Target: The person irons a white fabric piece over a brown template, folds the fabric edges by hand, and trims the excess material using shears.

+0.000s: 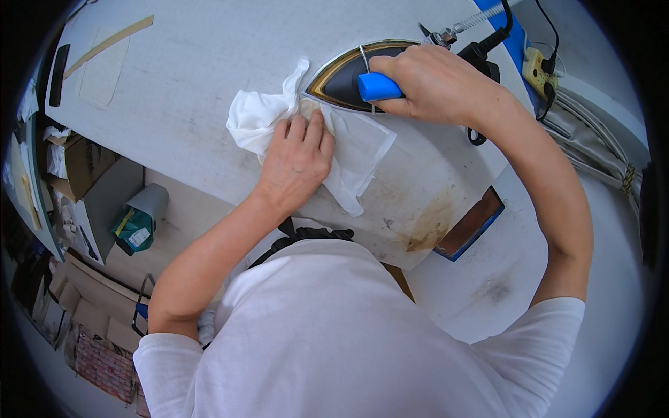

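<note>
My right hand (428, 83) grips the blue handle (379, 87) of a steam iron (339, 78), a dark body with a gold-coloured rim. Its tip points left and touches or nearly touches a bunched white cloth (256, 117). On that cloth rests my left hand (300, 151), its fingertips bent down near the iron's tip; whether they pinch the fabric is hidden. A thinner, flat part of white fabric (360, 146) spreads to the right of my left hand, below the iron. Something beige shows between the fingertips and the iron.
Under the cloth is a pale covered worktable (188, 78) with a brown stain near its front right corner. A beige strip (112, 44) and a black bar (59, 74) lie at the left. A hose (478, 20) and cable run to the iron. A power strip (538, 70) hangs at right; a bin (149, 204) stands left.
</note>
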The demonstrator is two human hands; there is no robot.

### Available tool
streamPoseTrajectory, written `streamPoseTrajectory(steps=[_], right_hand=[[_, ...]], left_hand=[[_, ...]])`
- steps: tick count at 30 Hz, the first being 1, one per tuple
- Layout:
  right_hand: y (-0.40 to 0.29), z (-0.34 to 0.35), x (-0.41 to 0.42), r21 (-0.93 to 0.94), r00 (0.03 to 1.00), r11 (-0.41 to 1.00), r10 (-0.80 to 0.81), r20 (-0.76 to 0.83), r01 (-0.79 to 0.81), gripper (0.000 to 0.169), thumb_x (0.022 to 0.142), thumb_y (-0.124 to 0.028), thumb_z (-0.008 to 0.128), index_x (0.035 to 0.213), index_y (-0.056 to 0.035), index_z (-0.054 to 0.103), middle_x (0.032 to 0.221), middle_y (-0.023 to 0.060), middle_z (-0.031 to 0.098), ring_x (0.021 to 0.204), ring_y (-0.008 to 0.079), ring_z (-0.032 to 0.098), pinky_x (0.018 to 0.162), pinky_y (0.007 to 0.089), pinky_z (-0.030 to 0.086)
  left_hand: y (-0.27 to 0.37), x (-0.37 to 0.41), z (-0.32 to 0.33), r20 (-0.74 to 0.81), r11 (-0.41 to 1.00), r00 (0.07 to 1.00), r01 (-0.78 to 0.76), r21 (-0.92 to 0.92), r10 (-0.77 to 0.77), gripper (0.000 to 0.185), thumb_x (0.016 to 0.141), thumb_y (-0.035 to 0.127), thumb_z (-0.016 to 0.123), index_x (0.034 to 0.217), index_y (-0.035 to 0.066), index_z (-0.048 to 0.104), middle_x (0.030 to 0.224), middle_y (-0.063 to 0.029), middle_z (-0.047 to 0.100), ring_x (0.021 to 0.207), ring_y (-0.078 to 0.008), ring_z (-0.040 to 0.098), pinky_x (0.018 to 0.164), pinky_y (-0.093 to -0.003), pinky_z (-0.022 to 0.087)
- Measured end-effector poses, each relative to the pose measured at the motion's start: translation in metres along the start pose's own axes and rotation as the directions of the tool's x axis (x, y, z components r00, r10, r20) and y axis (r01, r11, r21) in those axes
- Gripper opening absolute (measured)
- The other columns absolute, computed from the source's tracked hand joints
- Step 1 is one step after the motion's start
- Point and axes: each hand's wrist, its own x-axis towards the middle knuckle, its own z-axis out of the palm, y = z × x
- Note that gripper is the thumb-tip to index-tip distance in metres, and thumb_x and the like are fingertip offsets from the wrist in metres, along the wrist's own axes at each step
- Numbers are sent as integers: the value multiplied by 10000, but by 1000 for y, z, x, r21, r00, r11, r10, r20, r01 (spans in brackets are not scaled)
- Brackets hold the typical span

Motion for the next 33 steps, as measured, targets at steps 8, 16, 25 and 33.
streamPoseTrajectory(steps=[8, 16, 25, 33], right_hand=[[0, 0, -1, 21, 999, 999, 29, 34, -30, 299, 847, -274, 770, 1005, -27, 712, 872, 203, 731, 837, 379, 716, 775, 460, 574], [2, 3, -1, 62, 998, 996, 66, -10, -65, 279, 849, -264, 756, 998, -33, 714, 873, 205, 729, 831, 385, 710, 773, 464, 568], [5, 0, 8, 137, 1000, 991, 12, -5, -11, 287, 852, -278, 756, 999, -35, 717, 855, 207, 721, 823, 383, 708, 773, 464, 566], [-2, -5, 7, -6, 997, 998, -62, 44, 62, 273, 843, -267, 774, 988, -41, 719, 854, 191, 731, 821, 360, 719, 766, 459, 574]], left_hand=[[-12, -1, -10, 59, 997, 997, -51, 50, 48, 311, 751, 56, 624, 1009, -109, 676, 1269, -250, 605, 1094, -328, 587, 909, -412, 498], [-5, 1, -7, 112, 999, 993, -37, -27, 40, 299, 766, 72, 620, 1009, -95, 672, 1363, -248, 579, 1120, -332, 576, 977, -432, 477], [2, 1, -4, 89, 1000, 996, 3, -7, -2, 315, 769, 91, 623, 1027, -80, 681, 1375, -219, 586, 1132, -331, 561, 984, -436, 460], [5, -7, -14, 95, 980, 978, 175, 91, -183, 253, 787, 123, 635, 955, -55, 702, 1258, -242, 617, 1099, -331, 558, 931, -425, 454]])
